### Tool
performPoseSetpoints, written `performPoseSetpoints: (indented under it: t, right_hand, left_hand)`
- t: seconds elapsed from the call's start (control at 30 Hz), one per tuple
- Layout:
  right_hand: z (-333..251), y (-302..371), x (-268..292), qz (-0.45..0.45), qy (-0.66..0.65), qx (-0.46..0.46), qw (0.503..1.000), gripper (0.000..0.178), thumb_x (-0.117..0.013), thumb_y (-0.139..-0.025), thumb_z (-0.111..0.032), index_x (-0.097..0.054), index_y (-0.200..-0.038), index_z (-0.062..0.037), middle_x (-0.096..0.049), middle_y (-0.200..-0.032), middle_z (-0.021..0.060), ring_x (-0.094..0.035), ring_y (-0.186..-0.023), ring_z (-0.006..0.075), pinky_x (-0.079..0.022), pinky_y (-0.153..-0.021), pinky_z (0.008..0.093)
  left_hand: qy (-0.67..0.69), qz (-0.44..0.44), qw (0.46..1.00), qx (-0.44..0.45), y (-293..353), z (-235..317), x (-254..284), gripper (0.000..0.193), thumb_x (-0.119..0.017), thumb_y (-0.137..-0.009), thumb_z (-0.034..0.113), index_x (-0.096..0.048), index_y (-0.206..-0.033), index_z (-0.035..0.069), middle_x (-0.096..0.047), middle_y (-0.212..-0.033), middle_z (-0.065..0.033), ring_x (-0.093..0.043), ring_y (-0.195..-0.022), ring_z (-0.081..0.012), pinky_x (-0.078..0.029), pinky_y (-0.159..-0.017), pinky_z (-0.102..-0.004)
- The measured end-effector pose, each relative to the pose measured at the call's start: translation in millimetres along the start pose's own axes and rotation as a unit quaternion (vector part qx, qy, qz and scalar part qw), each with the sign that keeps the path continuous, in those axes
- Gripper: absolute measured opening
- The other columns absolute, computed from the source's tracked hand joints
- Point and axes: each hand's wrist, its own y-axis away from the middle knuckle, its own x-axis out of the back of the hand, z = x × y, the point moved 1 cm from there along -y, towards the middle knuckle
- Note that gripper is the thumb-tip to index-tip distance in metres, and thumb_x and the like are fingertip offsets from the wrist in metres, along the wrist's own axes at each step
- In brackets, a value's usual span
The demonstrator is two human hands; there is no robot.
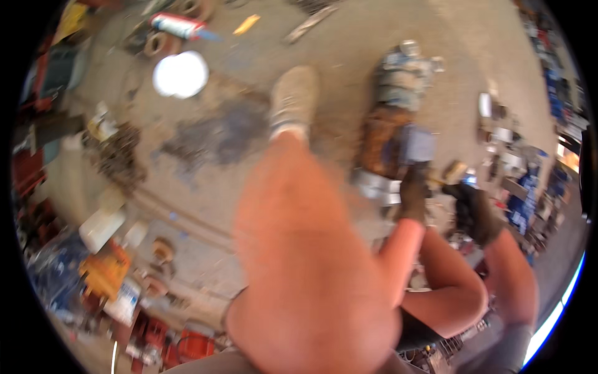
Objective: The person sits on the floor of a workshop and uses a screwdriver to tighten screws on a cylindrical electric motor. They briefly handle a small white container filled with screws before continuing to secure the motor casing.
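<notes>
A long machine, looking like an electric motor [381, 140], lies on the floor right of my outstretched leg. It has a rusty brown body, a silvery ring at the near end and a grey-green far section with fittings. A blue-grey box [418, 143] sits on its right side. My left hand [413, 194], in a dark glove, is against the box's near edge; motion smears its fingers. Close by on the right, my gloved right hand [476, 213] has curled fingers. A thin yellowish piece shows between the two hands, too blurred to name.
My leg and shoe [294, 100] stretch across the middle. Ahead on the left are a red-and-white tube [179, 26] and a bright white round thing [180, 75]. Loose parts and blue packages [523, 199] crowd the right, with an orange part [104, 271] at the lower left.
</notes>
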Motion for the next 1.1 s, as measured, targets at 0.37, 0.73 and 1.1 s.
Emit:
performPoseSetpoints:
  t: [0.37, 0.73, 1.1]
  right_hand:
    - [12.3, 70.8, -48.8, 0.164, 0.555, 0.487, 0.654, 0.043, -0.072, -0.095, -0.015, -0.064, -0.136, -0.0081, -0.074, -0.096, 0.0219, -0.073, -0.084, 0.0414, -0.058, -0.075, 0.05]
    - [9.4, 63.4, -53.9, 0.187, 0.565, 0.513, 0.619, 0.034, -0.072, -0.096, -0.017, -0.068, -0.129, -0.0079, -0.074, -0.097, 0.0205, -0.072, -0.083, 0.0409, -0.058, -0.074, 0.0503]
    - [-17.2, 64.3, -71.0, 0.165, 0.668, 0.48, 0.545, 0.031, -0.069, -0.099, -0.02, -0.07, -0.127, -0.0064, -0.073, -0.09, 0.0189, -0.072, -0.078, 0.0385, -0.057, -0.072, 0.0482]
  left_hand:
    - [0.045, 0.055, 0.997, -0.023, -88.5, -54.8, -60.1, 0.042, -0.047, -0.114, 0.036, -0.071, -0.108, 0.002, -0.053, -0.07, 0.0018, -0.047, -0.055, -0.0094, -0.042, -0.052, -0.0275]
    - [0.105, 0.063, 0.992, 0.016, -83.6, -47.9, -73.6, 0.047, -0.046, -0.113, 0.037, -0.074, -0.117, -0.001, -0.048, -0.067, 0.0038, -0.045, -0.054, -0.0087, -0.043, -0.051, -0.0257]
    - [0.186, 0.057, 0.979, 0.067, -89.1, -35.6, -63.3, 0.043, -0.048, -0.113, 0.035, -0.072, -0.121, 0.0, -0.045, -0.067, 0.0048, -0.041, -0.053, -0.0095, -0.041, -0.051, -0.0288]
